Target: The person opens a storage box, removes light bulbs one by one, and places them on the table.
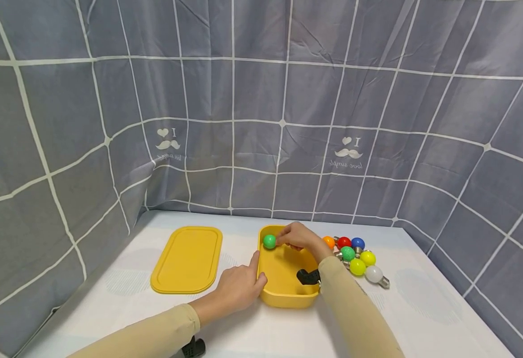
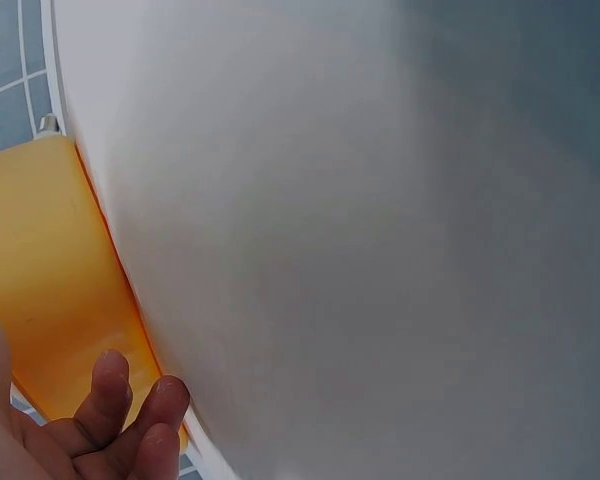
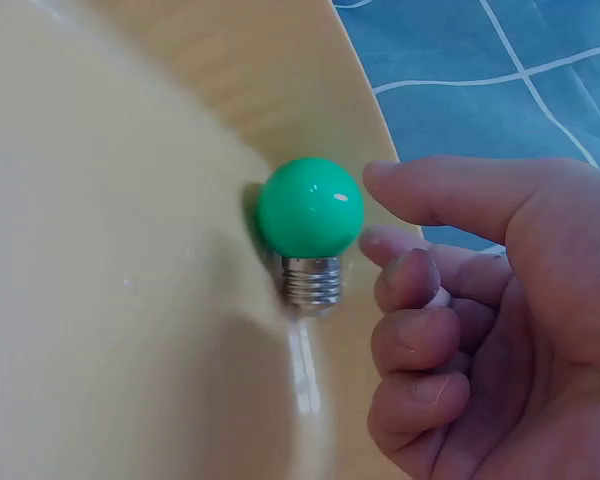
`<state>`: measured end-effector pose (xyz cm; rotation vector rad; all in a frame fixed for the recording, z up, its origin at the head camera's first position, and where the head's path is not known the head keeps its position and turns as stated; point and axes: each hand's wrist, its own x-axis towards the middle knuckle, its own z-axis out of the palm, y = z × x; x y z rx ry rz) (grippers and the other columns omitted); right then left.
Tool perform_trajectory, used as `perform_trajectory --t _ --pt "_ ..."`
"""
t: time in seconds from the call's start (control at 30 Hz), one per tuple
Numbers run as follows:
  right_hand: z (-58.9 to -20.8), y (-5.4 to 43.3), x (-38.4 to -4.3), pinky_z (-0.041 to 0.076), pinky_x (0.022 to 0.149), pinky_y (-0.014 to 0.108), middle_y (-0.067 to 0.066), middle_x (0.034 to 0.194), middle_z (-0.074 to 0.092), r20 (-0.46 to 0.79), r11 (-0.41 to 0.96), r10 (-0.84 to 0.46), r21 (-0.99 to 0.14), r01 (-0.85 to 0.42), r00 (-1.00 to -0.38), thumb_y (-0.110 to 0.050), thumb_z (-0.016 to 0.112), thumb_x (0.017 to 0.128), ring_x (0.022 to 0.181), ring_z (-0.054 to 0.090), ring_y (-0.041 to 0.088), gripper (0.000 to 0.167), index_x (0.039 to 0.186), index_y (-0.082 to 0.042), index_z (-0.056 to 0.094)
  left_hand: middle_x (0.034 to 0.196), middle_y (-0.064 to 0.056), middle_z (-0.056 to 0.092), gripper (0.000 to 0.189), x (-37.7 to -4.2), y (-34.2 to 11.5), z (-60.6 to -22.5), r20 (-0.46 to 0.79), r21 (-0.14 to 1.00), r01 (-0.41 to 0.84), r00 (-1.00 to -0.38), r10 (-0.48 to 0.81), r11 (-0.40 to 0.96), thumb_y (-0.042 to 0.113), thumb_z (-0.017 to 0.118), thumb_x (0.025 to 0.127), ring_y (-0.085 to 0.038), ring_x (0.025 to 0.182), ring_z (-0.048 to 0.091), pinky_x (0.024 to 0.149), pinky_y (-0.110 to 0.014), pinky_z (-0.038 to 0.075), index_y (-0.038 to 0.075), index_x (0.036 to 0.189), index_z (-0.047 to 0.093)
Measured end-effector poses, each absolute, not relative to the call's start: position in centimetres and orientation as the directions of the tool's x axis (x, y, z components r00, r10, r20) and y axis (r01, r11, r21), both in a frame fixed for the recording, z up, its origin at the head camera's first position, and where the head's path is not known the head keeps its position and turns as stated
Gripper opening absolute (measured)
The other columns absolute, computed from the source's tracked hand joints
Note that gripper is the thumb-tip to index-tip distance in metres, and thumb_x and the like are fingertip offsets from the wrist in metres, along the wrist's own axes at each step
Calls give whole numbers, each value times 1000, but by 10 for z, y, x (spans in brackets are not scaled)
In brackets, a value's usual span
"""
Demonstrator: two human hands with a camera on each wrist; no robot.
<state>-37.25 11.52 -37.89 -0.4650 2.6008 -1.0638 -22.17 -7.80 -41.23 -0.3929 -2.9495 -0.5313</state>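
A green light bulb [image 1: 269, 241] with a silver screw base lies inside the yellow box [image 1: 288, 301], at its far left corner. My right hand [image 1: 302, 236] reaches into the box; in the right wrist view its thumb and forefinger stand slightly parted, tips right beside the bulb's green globe [image 3: 311, 208], not wrapped round it. The other fingers of that hand are loosely bent. My left hand [image 1: 239, 286] touches the box's left side, forefinger stretched along the wall and thumb near the front left corner. In the left wrist view, relaxed fingers [image 2: 110, 390] lie by the box wall.
A yellow lid [image 1: 187, 259] lies flat on the table to the left. Right of the box is a cluster of bulbs: orange, a red bulb [image 1: 344, 242], a blue bulb [image 1: 357, 243], green, yellow and a white bulb [image 1: 374, 274]. A grey checked curtain [image 1: 257, 149] surrounds the table.
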Motion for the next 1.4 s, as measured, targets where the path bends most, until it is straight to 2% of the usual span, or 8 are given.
perform_trajectory --t 0.27,0.7,0.97,1.4 --pt "-390 114 -376 33 47 24 -2 56 45 -145 624 -354 -773 -118 -924 -23 75 88 46 37 12 34 119 -9 73 53 3 47 66 -222 -77 -412 157 325 272 -960 232 906 37 42 101 -15 47 44 46 -31 34 1 155 32" --pt "-398 105 -385 27 43 23 -3 51 38 -149 639 -341 -761 -113 -928 -25 79 85 41 28 11 39 121 -11 74 51 3 45 66 -221 -81 -411 165 337 266 -961 222 903 37 42 100 -15 44 42 44 -31 33 1 156 33" --pt "-401 103 -386 27 44 24 -3 52 38 -188 673 -316 -736 -80 -930 -27 81 83 42 28 12 42 120 -10 74 50 4 44 66 -221 -79 -412 168 350 284 -957 238 893 36 42 100 -15 43 41 44 -30 31 1 155 34" --pt "-397 103 -380 27 44 24 -4 52 37 -195 698 -342 -708 -110 -919 -30 79 84 41 28 12 41 119 -9 72 53 3 47 67 -221 -78 -411 140 341 274 -961 240 899 37 42 101 -16 45 44 46 -31 34 1 155 32"
